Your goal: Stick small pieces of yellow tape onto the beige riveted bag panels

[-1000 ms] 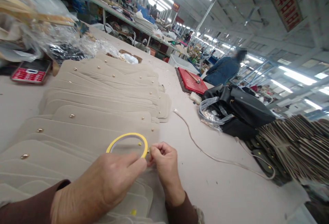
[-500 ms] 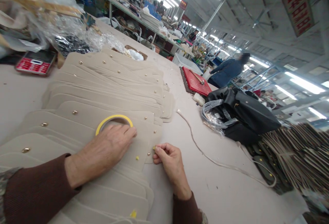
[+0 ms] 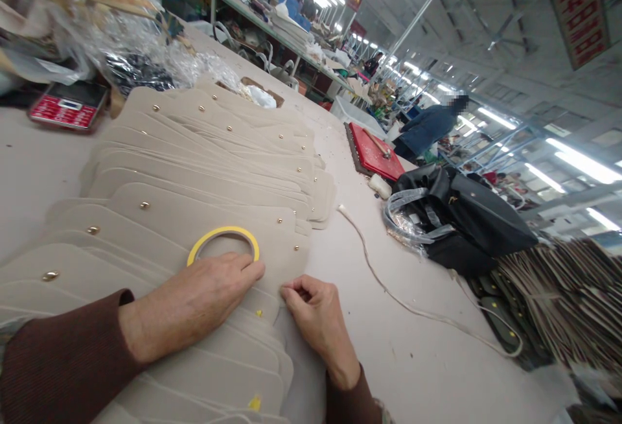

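Note:
Beige panels point(image 3: 204, 171) with small metal studs lie overlapped in a long stack on the table. My left hand point(image 3: 199, 301) is wrapped over the near side of a yellow tape roll point(image 3: 228, 233), which rests tilted on the panels. To its right, my right hand point(image 3: 315, 310) has thumb and fingers pinched together at the right edge of a panel; what is between the fingertips, if anything, is hidden. Small yellow tape pieces point(image 3: 255, 403) stick to panels nearer me.
A red and black calculator point(image 3: 70, 106) and plastic wrapping sit at the left. On the right are a cord point(image 3: 403, 307), a black bag point(image 3: 466, 216), a red board point(image 3: 376, 152) with a hammer, and stacked dark pieces point(image 3: 564, 294). A person stands beyond.
My right hand has moved slightly left to the panel edge, and the yellow bit at its fingertips is no longer visible. My left hand and the tape roll have shifted slightly right and down.

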Motion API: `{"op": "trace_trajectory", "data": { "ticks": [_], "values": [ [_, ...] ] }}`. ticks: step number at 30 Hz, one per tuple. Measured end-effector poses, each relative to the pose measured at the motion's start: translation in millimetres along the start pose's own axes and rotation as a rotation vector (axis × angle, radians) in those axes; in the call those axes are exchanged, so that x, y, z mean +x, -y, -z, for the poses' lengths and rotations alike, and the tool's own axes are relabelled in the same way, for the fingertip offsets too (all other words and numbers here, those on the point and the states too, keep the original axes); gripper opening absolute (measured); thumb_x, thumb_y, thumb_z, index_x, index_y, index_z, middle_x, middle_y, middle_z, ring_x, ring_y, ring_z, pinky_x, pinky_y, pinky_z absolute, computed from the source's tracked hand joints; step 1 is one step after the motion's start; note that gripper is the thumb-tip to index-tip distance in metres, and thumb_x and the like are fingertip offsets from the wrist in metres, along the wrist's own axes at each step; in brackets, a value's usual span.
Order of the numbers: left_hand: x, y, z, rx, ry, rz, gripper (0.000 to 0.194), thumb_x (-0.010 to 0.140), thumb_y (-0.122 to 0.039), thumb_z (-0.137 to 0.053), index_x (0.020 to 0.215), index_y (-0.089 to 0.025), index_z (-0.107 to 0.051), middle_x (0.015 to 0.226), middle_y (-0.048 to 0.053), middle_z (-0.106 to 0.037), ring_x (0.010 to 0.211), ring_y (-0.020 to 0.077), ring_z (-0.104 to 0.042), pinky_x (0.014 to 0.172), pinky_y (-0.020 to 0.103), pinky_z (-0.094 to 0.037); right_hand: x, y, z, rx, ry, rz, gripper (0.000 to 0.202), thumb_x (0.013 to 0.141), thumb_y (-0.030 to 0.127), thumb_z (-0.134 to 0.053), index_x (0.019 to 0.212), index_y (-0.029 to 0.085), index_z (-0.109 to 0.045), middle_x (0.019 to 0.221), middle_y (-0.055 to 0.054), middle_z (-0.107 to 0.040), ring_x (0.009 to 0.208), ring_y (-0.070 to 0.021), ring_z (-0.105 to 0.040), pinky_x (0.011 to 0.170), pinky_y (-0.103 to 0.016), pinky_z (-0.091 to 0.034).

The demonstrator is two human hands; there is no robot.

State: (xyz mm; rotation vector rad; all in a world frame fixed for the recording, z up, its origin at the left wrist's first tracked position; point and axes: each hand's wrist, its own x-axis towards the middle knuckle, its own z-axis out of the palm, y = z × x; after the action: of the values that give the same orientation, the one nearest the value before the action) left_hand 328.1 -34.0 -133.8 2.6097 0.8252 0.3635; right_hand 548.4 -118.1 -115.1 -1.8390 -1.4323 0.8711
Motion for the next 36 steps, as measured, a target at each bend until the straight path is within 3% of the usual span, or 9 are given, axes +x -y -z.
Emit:
{"op": "trace_trajectory", "data": {
  "ticks": [4, 7, 10, 12, 15, 22, 25, 30, 36],
  "values": [
    [0, 0, 2.5, 0.008, 0.024, 0.001, 0.023, 0.1, -0.005, -0.047, 0.093, -0.023, -0.061, 0.089, 0.004, -0.067, 0.079, 0.0254, -0.065, 0.071, 0.037, -0.043, 2, -4, -3, -0.049, -0.033, 0.046, 0.019, 0.085, 0.025, -0.066, 0.092, 0.02, -0.083, 0.068, -0.001, -0.076, 0.064, -0.0176, -0.068, 0.066, -0.027, -0.051],
    [0, 0, 4.9, -0.003, 0.031, -0.008, 0.022, 0.099, -0.005, -0.049, 0.095, -0.022, -0.063, 0.091, 0.005, -0.068, 0.081, 0.0264, -0.067, 0.073, 0.038, -0.044, 0, -10, -1, 0.042, -0.067, -0.062, 0.028, 0.086, 0.029, -0.072, 0.112, 0.019, -0.077, 0.058, 0.006, -0.066, 0.05, -0.0155, -0.06, 0.055, -0.025, -0.047],
    [0, 0, 5.5, -0.004, 0.021, -0.011, 0.023, 0.099, -0.004, -0.049, 0.094, -0.022, -0.062, 0.09, 0.004, -0.068, 0.079, 0.0257, -0.066, 0.071, 0.037, -0.043, -6, -16, 3, 0.145, -0.024, -0.112, 0.017, 0.09, 0.035, -0.07, 0.095, 0.019, -0.075, 0.059, 0.004, -0.066, 0.05, -0.0151, -0.06, 0.05, -0.024, -0.047],
    [-1, 0, 4.6, -0.002, -0.014, -0.024, 0.022, 0.098, -0.004, -0.05, 0.092, -0.023, -0.061, 0.087, 0.003, -0.067, 0.076, 0.0246, -0.064, 0.069, 0.036, -0.041, -10, -18, 3, 0.096, -0.027, -0.01, 0.017, 0.092, 0.033, -0.068, 0.085, 0.02, -0.077, 0.068, -0.001, -0.074, 0.061, -0.0172, -0.068, 0.059, -0.026, -0.052],
    [-2, 1, 2.5, -0.006, -0.09, -0.065, 0.022, 0.097, -0.003, -0.05, 0.09, -0.023, -0.059, 0.084, 0.002, -0.066, 0.074, 0.0227, -0.063, 0.069, 0.035, -0.04, -14, -19, -4, -0.066, -0.121, 0.158, 0.019, 0.092, 0.027, -0.066, 0.085, 0.02, -0.082, 0.082, -0.006, -0.082, 0.074, -0.0204, -0.075, 0.072, -0.029, -0.055],
    [-1, -2, 3.8, -0.067, -0.146, -0.142, 0.023, 0.103, -0.01, -0.045, 0.088, -0.023, -0.057, 0.083, 0.001, -0.067, 0.071, 0.0198, -0.062, 0.066, 0.033, -0.042, -4, -16, -17, -0.264, -0.2, 0.267, 0.018, 0.092, 0.016, -0.067, 0.084, 0.02, -0.082, 0.078, -0.004, -0.08, 0.07, -0.0188, -0.073, 0.069, -0.027, -0.052],
    [0, -2, 8.2, -0.091, -0.172, -0.149, 0.024, 0.105, -0.013, -0.045, 0.089, -0.023, -0.059, 0.082, 0.001, -0.067, 0.071, 0.0193, -0.063, 0.066, 0.033, -0.044, -1, -9, -13, -0.282, -0.139, 0.297, 0.018, 0.091, 0.013, -0.069, 0.091, 0.021, -0.085, 0.083, -0.005, -0.082, 0.075, -0.0196, -0.075, 0.071, -0.026, -0.053],
    [-1, 0, 16.2, -0.148, -0.27, -0.203, 0.029, 0.104, -0.009, -0.045, 0.114, -0.023, -0.068, 0.098, 0.004, -0.077, 0.088, 0.0191, -0.074, 0.077, 0.028, -0.056, -3, 0, -1, -0.082, 0.153, 0.221, 0.03, 0.092, 0.009, -0.064, 0.088, 0.026, -0.088, 0.085, 0.0, -0.084, 0.079, -0.018, -0.077, 0.072, -0.024, -0.055],
    [0, -7, 23.2, -0.12, -0.409, -0.3, 0.04, 0.111, -0.016, -0.044, 0.148, -0.026, -0.053, 0.126, 0.002, -0.082, 0.108, 0.0156, -0.08, 0.097, 0.022, -0.06, -6, 10, -3, 0.168, -0.197, 0.362, 0.018, 0.097, 0.021, -0.066, 0.099, 0.018, -0.083, 0.084, -0.005, -0.081, 0.073, -0.018, -0.073, 0.069, -0.027, -0.057]
  ]
}}
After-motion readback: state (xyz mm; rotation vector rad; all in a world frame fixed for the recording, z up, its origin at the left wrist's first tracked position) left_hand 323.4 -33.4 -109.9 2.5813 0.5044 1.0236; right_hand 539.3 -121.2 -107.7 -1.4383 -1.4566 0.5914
